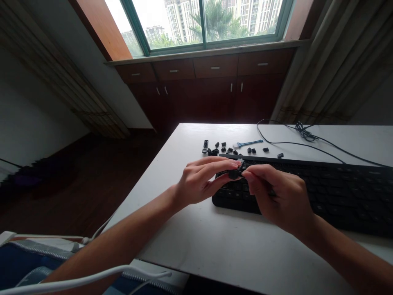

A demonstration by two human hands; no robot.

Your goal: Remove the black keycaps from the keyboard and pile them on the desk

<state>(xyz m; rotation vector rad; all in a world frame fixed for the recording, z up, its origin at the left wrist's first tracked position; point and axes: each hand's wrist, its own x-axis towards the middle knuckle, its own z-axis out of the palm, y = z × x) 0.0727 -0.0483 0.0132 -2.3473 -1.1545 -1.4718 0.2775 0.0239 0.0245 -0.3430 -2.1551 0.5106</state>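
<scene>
Above the left end of a black keyboard (344, 190), my left hand (201, 178) grips a small black keycap (234, 174) between its fingertips and thumb. Something pale and shiny shows at the tips of these fingers, too small to name. My right hand (281, 196) is closed in a pinch right beside the keycap, its thumb and forefinger almost touching it. What sits in that pinch is hidden. Behind the hands, several loose black keycaps (212, 152) lie scattered on the table, and a blue brush (250, 143) with whitish bristles rests among them.
A black cable (302, 133) runs coiled across the back right of the white table (196, 229). The table's left edge drops to a dark floor. A white chair frame (101, 273) with blue fabric stands at the lower left. Wooden cabinets (202, 98) line the window wall.
</scene>
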